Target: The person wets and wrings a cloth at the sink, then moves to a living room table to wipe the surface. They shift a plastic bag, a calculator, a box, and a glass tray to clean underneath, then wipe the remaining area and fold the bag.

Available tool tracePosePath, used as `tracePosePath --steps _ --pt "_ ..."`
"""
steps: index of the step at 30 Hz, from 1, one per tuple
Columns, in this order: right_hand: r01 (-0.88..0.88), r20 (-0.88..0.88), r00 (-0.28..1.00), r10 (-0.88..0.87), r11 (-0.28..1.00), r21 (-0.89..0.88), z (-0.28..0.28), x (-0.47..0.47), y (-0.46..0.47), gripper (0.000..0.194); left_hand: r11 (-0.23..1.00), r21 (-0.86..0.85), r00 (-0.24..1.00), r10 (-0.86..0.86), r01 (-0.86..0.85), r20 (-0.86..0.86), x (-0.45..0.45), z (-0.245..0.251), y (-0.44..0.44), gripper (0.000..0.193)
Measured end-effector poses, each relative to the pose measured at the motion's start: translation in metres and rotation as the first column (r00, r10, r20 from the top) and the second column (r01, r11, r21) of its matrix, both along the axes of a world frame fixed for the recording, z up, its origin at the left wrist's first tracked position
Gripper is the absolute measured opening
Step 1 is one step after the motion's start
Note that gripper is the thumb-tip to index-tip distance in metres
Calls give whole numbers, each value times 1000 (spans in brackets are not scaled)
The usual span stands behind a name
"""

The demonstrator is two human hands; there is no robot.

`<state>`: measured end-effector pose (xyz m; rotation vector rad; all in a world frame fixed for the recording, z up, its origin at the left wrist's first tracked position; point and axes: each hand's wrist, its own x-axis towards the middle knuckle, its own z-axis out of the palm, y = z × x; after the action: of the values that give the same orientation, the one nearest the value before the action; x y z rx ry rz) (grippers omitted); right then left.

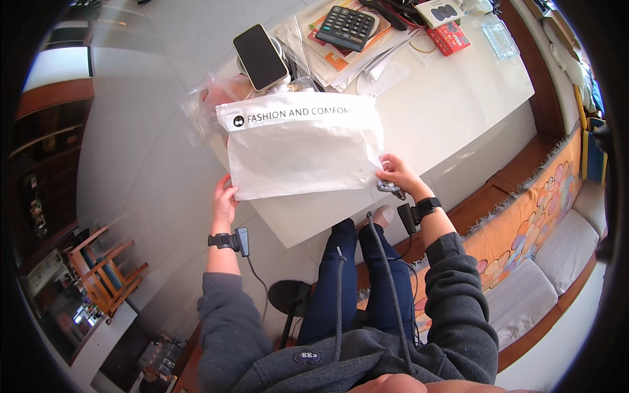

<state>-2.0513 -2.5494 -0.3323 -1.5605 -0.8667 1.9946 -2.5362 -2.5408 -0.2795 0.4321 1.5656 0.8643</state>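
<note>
A white translucent plastic zip bag with printed words along its top lies flat over the near left part of the pale table. My left hand pinches its lower left corner between thumb and fingers. At the lower right corner, my right hand grips the bag's edge. A small crumpled grey-blue item hangs beneath that hand; whether the fingers hold it too is hard to tell. Just beyond the bag's top edge are a smartphone on a stand and a clear plastic bag with pinkish contents.
Papers with a calculator on top lie at the table's far side. Further right are a red box and a clear plastic tray. A black round stool stands beside my legs, and a cushioned wooden bench is at the right.
</note>
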Motion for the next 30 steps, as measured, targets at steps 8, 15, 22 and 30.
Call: tracePosePath --steps 8,15,22,30 --pt "-185 138 973 186 983 -14 -3 6 22 34 909 33 840 -369 415 -398 0 -6 44 34" --pt "-99 117 989 91 993 61 3 -13 23 32 945 121 904 -246 304 -350 -1 -7 31 26" --pt "-77 -118 990 79 997 17 20 -22 20 27 951 193 940 -181 242 -289 0 3 9 26" --pt "14 -118 993 -19 999 -39 51 -5 6 13 945 209 934 -181 252 -309 -6 24 -20 28"
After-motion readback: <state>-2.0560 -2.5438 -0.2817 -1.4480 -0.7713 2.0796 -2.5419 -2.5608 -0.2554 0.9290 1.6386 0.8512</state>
